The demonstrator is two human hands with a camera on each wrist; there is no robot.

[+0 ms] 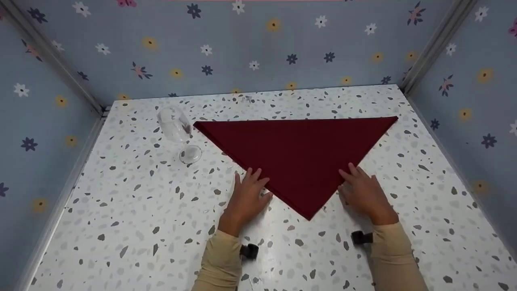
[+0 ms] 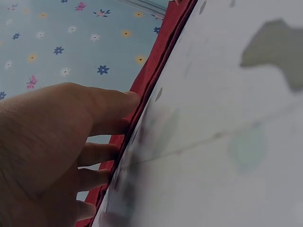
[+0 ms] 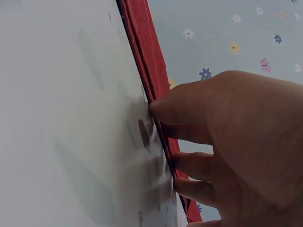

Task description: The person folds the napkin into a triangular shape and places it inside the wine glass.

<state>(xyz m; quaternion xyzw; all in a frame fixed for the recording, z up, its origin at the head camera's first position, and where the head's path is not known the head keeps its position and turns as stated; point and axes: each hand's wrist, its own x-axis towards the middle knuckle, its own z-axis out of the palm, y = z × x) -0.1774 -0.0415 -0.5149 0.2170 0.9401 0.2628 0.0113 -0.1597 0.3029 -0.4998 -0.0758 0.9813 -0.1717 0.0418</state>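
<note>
A dark red cloth napkin (image 1: 299, 153) lies folded into a triangle on the speckled table, one corner pointing toward me. My left hand (image 1: 247, 200) rests on its left slanting edge, fingers spread and fairly straight. On the opposite slanting edge my right hand (image 1: 365, 194) touches the cloth with extended fingers. In the left wrist view, the fingertips (image 2: 129, 100) lie along the layered red edge (image 2: 156, 61). The right wrist view has the thumb (image 3: 165, 108) against the cloth's edge (image 3: 142, 38), the other fingers behind it.
A clear stemmed glass (image 1: 174, 124) lies on its side left of the napkin, its round foot (image 1: 190, 154) toward me. Flower-patterned panels (image 1: 258, 44) enclose the white speckled table (image 1: 133, 226) at the back and both sides. Black wrist mounts (image 1: 249, 251) stick out from the sleeves.
</note>
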